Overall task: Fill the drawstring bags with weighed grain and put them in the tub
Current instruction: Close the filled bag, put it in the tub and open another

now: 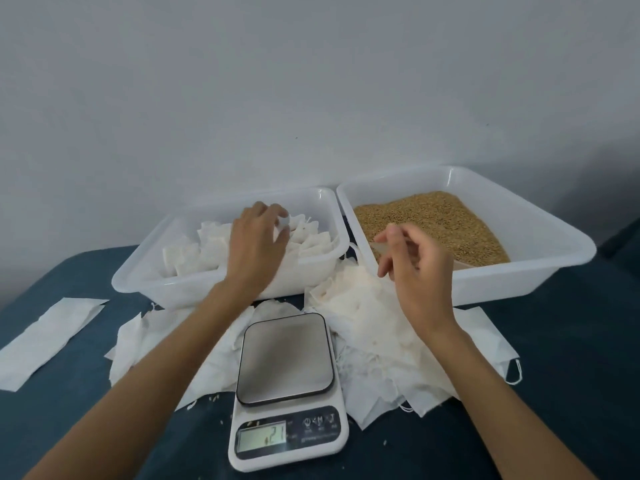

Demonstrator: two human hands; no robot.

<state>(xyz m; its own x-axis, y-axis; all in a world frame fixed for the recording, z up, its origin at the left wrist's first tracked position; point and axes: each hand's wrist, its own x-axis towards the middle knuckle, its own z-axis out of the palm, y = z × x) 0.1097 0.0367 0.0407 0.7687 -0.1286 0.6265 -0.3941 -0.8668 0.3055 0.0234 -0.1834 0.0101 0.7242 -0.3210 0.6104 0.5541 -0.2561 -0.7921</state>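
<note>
My left hand [258,244] reaches into the left white tub [138,271] and its fingertips pinch a small white drawstring bag [282,226] above several filled bags [194,252] lying there. The right white tub [540,237] holds brown grain [440,220], with a translucent scoop [379,244] lying at its near left side. My right hand [419,268] hovers over a heap of empty white bags [367,317], fingers loosely curled and holding nothing, close to the scoop. The kitchen scale [287,358] stands in front with a bare plate; its display shows 21.
More empty bags [156,344] are scattered left of the scale on the dark blue table [86,427]. A long white paper strip [45,337] lies at the far left. Loose grains dot the table near the scale. A plain wall rises behind the tubs.
</note>
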